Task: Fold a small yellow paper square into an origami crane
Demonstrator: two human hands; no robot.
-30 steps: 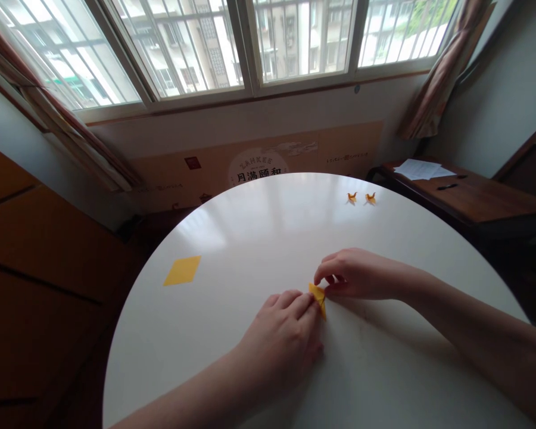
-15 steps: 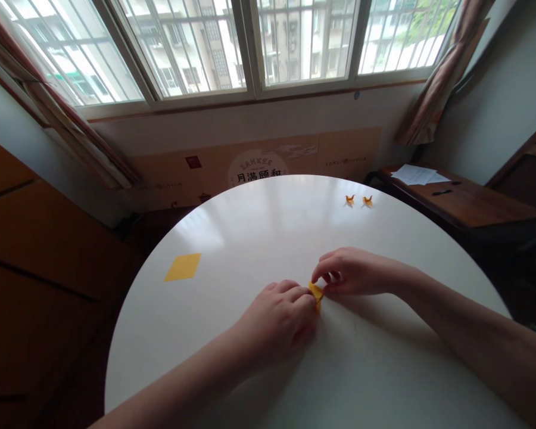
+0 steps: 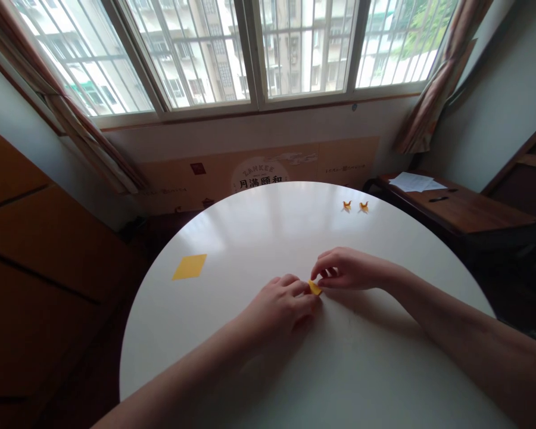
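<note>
A round white table [image 3: 232,238] is being lit from the far side by a broad window [image 3: 255,65], and pale streaks of daylight are being mirrored in its glossy top. Near the middle, a small yellow folded paper [image 3: 314,288] is being grasped by the bent fingers of the left hand [image 3: 286,301]; much of that grip is being hidden by the hand itself. The far right side of the folded paper is being closely faced by the right hand [image 3: 346,268], whose thumb and fingers are being held curled; whether any pinch is being made cannot be told. Soft shadows are being cast on the top by both arms.

At the left of the table, a flat yellow sheet [image 3: 190,267] is lying well apart from the hands. Near the far right edge, two small orange-yellow figures [image 3: 364,207] are standing side by side.

Pale buildings [image 3: 221,65] and some greenery [image 3: 422,30] are being seen through the barred window, which is being flanked by curtains [image 3: 431,107]. Below it, the wall [image 3: 268,128] is being partly covered by a tan printed panel [image 3: 174,173]. At the left, a brown cabinet [image 3: 40,268] is being dimmed by shade. At the right, white papers [image 3: 415,182] are being borne by a wooden desk [image 3: 482,208].
</note>
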